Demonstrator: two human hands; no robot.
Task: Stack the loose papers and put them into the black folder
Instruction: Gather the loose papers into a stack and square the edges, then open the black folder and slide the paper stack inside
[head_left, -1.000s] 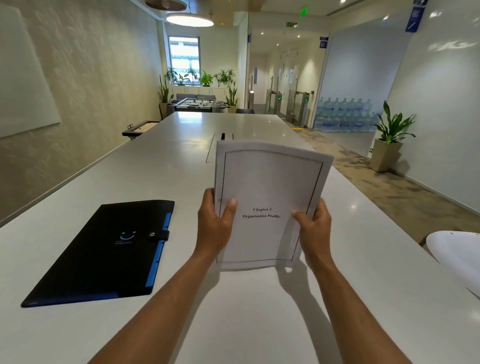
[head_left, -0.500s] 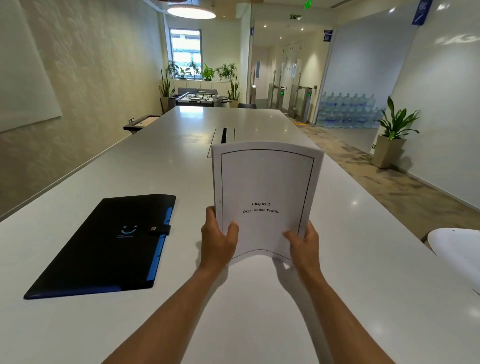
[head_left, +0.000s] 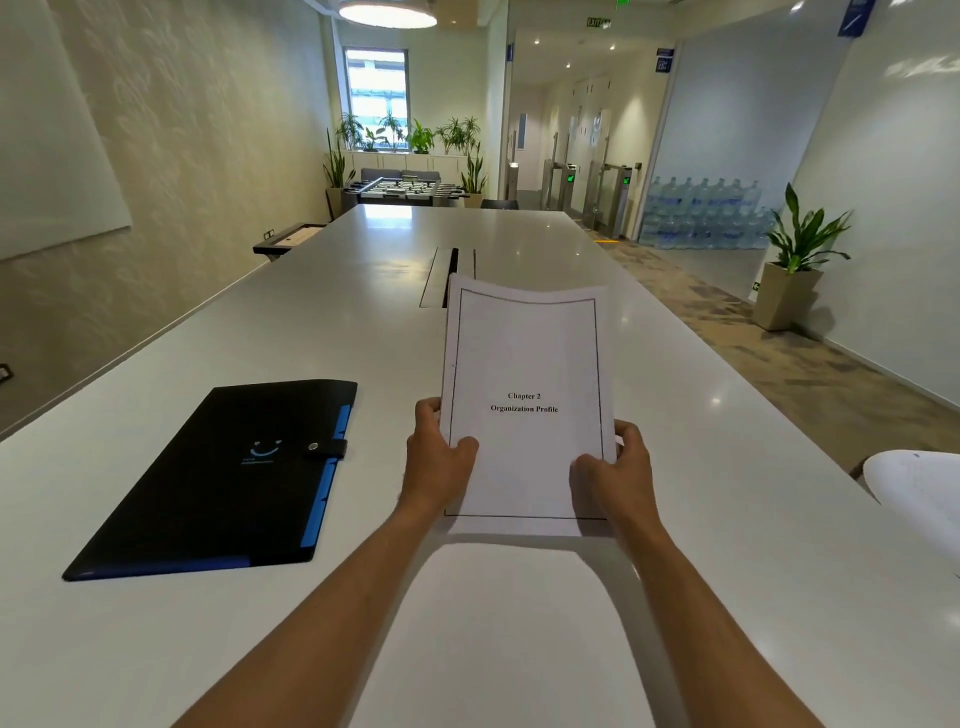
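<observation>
**Paper stack held upright over white table, folder shut alongside**

From my remote seat, the head camera showed the stack of papers (head_left: 524, 364) held up off the long white table (head_left: 727, 519), its top sheet facing the lens and reading "Chapter 2, Organization Profile" inside a thin black border. The top edge curled slightly. The left hand (head_left: 441, 462) gripped the stack's lower left edge, thumb pressed on the front sheet and fingers hidden behind it. The right hand (head_left: 615, 467) clasped the lower right corner in the same manner, thumb on the front. Both bare forearms reached in from the bottom of the view.

To the left of the papers, well apart from them, the black folder (head_left: 218, 483) lay flat on the table, closed, its snap strap fastened across a blue edge and a small pale logo on its cover. Beyond the papers, a narrow cable hatch (head_left: 447, 275) was set into the tabletop, partly hidden by the stack's upper left corner. To the right of the papers, at the frame's edge, I saw part of a white rounded object (head_left: 919, 488); I could not tell what it was. Farther right of the papers, a potted plant (head_left: 800, 260) stood on the floor against the wall, with stacked water bottles (head_left: 701, 213) behind it.
</observation>
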